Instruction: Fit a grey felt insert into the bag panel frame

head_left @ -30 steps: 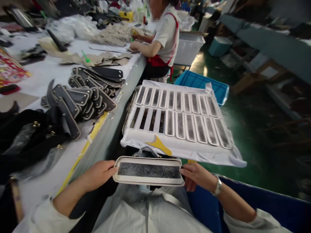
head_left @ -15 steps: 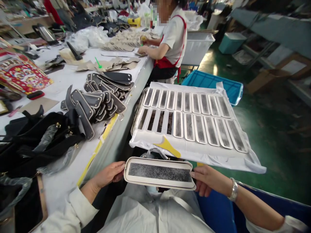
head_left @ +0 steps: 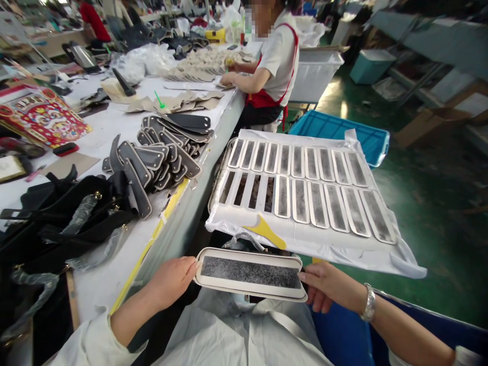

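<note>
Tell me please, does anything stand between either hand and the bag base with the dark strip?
Nothing visible does: the left hand and the right hand touch opposite ends of the bag base directly.

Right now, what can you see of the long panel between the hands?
The long panel is narrow and round-cornered, with a pale border around a dark, mottled strip; its material is unclear. It faces the camera, angled slightly, the left hand holding one end and the right hand the other.

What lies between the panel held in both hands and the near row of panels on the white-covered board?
In the head view, a yellow scraper lies on the white covering; nearer the held panel, a clear-wrapped handle loops up.
</note>
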Action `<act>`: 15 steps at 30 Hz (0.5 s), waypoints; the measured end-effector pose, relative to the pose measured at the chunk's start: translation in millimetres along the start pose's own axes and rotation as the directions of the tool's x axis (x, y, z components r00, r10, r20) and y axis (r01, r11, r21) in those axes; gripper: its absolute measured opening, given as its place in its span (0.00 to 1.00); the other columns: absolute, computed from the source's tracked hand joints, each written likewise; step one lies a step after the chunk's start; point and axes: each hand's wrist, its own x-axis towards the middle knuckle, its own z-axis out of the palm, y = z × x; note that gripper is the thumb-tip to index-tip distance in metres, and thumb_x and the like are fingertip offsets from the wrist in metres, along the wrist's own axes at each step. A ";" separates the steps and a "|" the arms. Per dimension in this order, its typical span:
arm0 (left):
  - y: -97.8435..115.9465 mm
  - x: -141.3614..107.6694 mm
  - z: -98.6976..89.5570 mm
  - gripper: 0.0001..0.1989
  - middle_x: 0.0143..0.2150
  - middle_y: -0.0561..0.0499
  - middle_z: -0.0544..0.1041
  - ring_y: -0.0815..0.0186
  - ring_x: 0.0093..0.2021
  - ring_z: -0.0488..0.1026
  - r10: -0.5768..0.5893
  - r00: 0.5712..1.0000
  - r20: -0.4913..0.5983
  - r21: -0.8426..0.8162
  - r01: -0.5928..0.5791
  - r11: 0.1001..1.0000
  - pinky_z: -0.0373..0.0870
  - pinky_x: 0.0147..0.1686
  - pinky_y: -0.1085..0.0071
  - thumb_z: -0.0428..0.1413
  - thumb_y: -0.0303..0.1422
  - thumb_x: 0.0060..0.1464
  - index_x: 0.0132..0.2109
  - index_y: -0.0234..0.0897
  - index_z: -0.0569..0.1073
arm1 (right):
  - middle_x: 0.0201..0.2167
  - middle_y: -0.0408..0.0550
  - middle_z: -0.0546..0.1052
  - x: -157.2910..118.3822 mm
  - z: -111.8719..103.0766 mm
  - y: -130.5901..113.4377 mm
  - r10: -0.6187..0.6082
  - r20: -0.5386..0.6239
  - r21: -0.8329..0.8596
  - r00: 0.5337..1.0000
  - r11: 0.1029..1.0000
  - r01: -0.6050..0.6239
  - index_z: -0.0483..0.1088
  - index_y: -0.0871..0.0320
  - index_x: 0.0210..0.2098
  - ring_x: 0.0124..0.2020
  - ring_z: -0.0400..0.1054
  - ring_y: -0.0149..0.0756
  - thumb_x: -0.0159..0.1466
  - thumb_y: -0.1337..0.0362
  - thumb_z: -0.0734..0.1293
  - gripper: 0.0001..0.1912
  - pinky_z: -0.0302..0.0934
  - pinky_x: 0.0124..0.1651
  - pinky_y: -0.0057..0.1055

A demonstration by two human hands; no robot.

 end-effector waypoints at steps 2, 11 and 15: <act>-0.9 -1.8 2.2 0.19 0.31 0.47 0.74 0.59 0.35 0.72 -0.011 1.000 0.011 -0.013 0.011 1.000 0.58 0.34 0.66 0.35 0.38 0.61 0.30 0.39 0.64 | 0.18 0.46 0.74 -2.5 0.8 -2.2 0.021 -0.004 -0.009 1.000 1.000 -0.021 0.63 0.61 0.25 0.16 0.69 0.29 0.65 0.60 0.58 0.15 0.62 0.16 0.19; 15.0 4.7 -13.1 0.20 0.33 0.42 0.76 0.55 0.35 0.72 -0.025 0.993 0.112 0.172 0.006 0.985 0.59 0.32 0.65 0.36 0.37 0.60 0.31 0.37 0.68 | 0.19 0.47 0.74 2.4 -4.5 6.1 0.019 0.036 0.014 0.999 1.000 -0.020 0.64 0.62 0.27 0.16 0.69 0.30 0.67 0.63 0.54 0.15 0.62 0.15 0.20; 11.9 11.7 -20.5 0.19 0.30 0.45 0.73 0.60 0.33 0.70 0.088 0.979 0.185 0.019 -0.093 0.995 0.60 0.34 0.67 0.37 0.37 0.59 0.29 0.36 0.67 | 0.19 0.47 0.74 2.2 -5.4 8.6 0.013 0.019 0.002 1.000 1.000 -0.013 0.64 0.62 0.27 0.16 0.69 0.31 0.67 0.64 0.54 0.16 0.63 0.15 0.21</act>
